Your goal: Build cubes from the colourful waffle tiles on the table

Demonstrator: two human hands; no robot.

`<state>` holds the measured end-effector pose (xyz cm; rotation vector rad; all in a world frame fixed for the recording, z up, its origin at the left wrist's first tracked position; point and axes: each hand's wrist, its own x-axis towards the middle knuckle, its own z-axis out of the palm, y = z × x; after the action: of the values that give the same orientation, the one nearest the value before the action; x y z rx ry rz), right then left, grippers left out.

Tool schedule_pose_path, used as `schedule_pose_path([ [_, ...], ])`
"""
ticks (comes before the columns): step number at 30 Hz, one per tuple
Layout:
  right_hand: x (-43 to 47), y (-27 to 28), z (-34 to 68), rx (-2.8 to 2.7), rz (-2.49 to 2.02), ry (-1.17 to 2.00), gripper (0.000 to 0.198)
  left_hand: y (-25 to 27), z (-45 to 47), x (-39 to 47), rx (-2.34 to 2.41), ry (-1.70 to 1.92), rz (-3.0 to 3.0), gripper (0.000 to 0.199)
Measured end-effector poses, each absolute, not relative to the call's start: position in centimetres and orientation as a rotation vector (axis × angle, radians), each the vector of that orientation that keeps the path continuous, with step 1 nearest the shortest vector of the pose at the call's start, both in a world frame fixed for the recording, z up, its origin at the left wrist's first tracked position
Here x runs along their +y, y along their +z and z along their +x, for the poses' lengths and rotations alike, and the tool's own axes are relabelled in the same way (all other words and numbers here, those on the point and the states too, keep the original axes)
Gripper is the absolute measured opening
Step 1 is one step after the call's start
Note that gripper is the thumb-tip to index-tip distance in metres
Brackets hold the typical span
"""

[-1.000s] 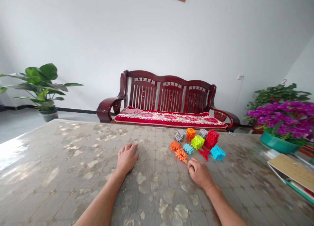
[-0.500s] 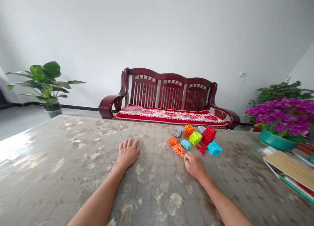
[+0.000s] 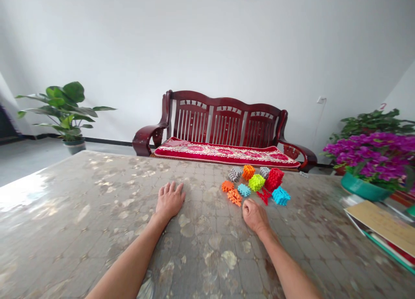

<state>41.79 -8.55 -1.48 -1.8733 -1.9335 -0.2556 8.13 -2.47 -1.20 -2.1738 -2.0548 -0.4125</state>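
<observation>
My left hand lies flat on the patterned tablecloth, fingers stretched forward and holding nothing. My right hand is curled into a fist on the cloth, with nothing showing in it. Just ahead of that fist is a cluster of toothed plastic building pieces. Nearest are a flat orange piece and a red piece, both apart from the hand. Around them sit a light-blue piece, a lime-green stack, a red stack, a bright-blue stack, and several grey and orange ones.
On the right stand a green bowl of purple flowers and a pile of papers and folders. A dark red wooden bench with a red runner is behind the table. A potted plant stands at the far left.
My right hand has shifted slightly left, and a small gap now shows between it and the orange piece. The view has turned a little. My left hand stays flat.
</observation>
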Motion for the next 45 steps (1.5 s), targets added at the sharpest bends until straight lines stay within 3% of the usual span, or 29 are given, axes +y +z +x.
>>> schedule_pose_path([
  [12,-8.1,-2.3,42.6,-1.810,-1.775,-0.179,0.022,-1.6,8.1,-2.2,-2.046,-0.414,-2.154,0.048],
  [27,-8.7,-2.3,42.5,-1.994,-1.422,-0.252,0.051,-1.7,8.1,-2.1,-2.079,-0.499,-2.159,0.045],
  [45,-6.4,-1.6,38.9,-1.993,-1.793,-0.396,0.032,-1.4,7.6,-2.1,-2.100,-0.590,-2.217,0.045],
])
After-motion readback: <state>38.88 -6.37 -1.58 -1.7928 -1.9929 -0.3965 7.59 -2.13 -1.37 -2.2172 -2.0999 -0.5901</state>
